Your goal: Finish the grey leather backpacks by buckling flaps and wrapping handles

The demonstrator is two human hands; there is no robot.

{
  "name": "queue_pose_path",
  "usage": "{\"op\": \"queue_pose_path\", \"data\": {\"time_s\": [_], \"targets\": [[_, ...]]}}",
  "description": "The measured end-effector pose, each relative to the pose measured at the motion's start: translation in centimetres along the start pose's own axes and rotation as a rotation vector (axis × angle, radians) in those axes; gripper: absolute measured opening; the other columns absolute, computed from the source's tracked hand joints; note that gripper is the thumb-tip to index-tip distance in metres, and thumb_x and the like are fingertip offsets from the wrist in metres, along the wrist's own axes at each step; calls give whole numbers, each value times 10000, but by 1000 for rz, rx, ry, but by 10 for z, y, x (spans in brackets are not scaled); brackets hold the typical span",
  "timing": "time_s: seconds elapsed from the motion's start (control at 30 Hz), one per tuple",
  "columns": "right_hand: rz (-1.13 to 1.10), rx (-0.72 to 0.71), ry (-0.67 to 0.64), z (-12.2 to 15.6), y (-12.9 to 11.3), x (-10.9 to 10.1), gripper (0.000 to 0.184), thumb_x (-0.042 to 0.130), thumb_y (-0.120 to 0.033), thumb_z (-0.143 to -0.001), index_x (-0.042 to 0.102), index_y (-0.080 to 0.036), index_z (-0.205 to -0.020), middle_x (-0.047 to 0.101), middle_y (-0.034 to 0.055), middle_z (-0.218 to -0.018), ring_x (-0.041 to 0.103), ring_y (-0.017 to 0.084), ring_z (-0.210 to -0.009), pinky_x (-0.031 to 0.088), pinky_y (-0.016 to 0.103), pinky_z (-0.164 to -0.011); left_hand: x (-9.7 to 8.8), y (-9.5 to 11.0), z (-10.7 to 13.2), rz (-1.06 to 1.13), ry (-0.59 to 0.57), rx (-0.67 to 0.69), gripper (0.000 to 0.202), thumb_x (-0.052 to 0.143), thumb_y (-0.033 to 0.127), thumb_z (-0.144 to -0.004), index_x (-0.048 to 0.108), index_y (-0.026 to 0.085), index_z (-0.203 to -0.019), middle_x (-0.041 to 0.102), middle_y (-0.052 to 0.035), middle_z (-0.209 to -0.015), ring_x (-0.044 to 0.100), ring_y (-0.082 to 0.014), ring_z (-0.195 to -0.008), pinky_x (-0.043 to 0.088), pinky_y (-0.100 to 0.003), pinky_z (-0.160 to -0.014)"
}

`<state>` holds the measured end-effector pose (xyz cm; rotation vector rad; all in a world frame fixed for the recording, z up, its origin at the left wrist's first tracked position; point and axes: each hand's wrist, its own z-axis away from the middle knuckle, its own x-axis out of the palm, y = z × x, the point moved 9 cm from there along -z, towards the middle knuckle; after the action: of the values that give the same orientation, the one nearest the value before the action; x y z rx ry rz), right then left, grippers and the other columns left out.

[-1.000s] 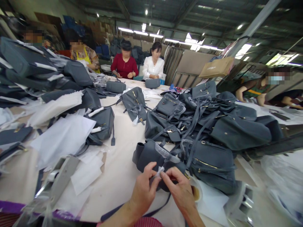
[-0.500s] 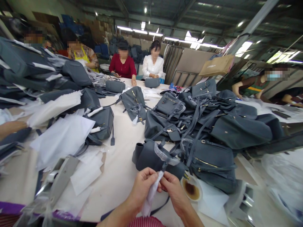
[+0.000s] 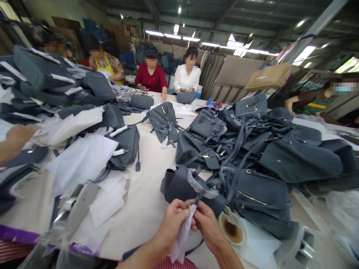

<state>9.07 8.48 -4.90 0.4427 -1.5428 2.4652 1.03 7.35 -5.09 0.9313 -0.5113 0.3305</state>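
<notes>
My left hand (image 3: 171, 223) and my right hand (image 3: 206, 225) meet at the near edge of the table, both pinching a strip of white wrapping paper (image 3: 181, 239) that hangs down between them. Just beyond my fingers lies a grey handbag (image 3: 182, 185) with its strap wrapped in clear film. A dark strap end sticks up between my fingertips. A small cup of brown liquid (image 3: 232, 231) stands right beside my right hand.
A big heap of grey handbags (image 3: 260, 149) fills the right side of the cream table (image 3: 146, 201). White paper sheets (image 3: 81, 160) and more bags lie at left. A tape dispenser (image 3: 75, 205) sits near left. Several people sit at the far end; another person's hand (image 3: 17, 136) shows at left.
The white paper has come away and now hangs longer from my fingers. The view shifted slightly right. A co-worker's hand has come further into view at the left.
</notes>
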Motion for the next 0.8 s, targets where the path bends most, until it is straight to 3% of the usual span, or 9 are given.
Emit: {"op": "queue_pose_path", "data": {"time_s": [0.13, 0.23, 0.33, 0.47, 0.57, 0.67, 0.8], "targets": [[-81, 62, -66, 4, -2, 1, 232, 725, -242, -656, 697, -186, -879, 527, -53, -525, 413, 97, -460, 396, 239, -470, 0, -4, 1, 40, 23, -72, 299, 681, 312, -617, 462, 192, -781, 638, -9, -514, 546, -107, -438, 342, -184, -425], [-154, 79, -113, 9, -7, 3, 258, 706, -203, -607, 705, -187, -864, 635, -3, -654, 450, 105, -504, 410, 251, -510, 4, -3, 1, 30, -6, -46, 302, 713, 357, -651, 496, 177, -759, 631, -16, -515, 539, -109, -445, 347, -193, -436], [-229, 60, -164, 13, -15, 9, 175, 721, -256, -620, 699, -186, -778, 712, 74, -940, 532, 135, -619, 418, 259, -567, 7, 6, 1, -4, -52, 98, 287, 717, 383, -701, 541, 168, -774, 639, -8, -583, 569, -123, -512, 421, -224, -518], [-277, 0, -84, 14, -23, 2, 296, 723, -397, -699, 708, -235, -947, 683, 92, -1156, 611, 234, -933, 468, 333, -744, 4, 32, 11, -312, -30, 403, 176, 609, 341, -834, 643, 169, -842, 668, -33, -761, 595, -152, -657, 467, -266, -642], [-218, 38, 14, 18, -14, -10, 360, 680, -554, -736, 695, -233, -898, 715, 76, -987, 631, 229, -899, 481, 347, -758, 7, 52, 24, -643, 18, 621, 184, 522, 258, -900, 689, 186, -878, 685, -61, -833, 610, -177, -764, 460, -272, -708], [-62, 106, 75, 26, -3, -18, 534, 607, -714, -708, 668, -185, -737, 670, 49, -759, 617, 185, -729, 475, 291, -646, 18, 62, 35, -900, 7, 786, 238, 461, 212, -926, 698, 194, -912, 666, -71, -783, 599, -176, -726, 445, -267, -673], [117, 75, 118, 36, -5, -17, 508, 681, -670, -673, 652, -163, -679, 575, -2, -638, 533, 130, -613, 429, 238, -569, 30, 64, 43, -1155, -16, 928, 286, 419, 192, -935, 700, 199, -989, 654, -80, -739, 583, -182, -686, 416, -269, -623]]}}
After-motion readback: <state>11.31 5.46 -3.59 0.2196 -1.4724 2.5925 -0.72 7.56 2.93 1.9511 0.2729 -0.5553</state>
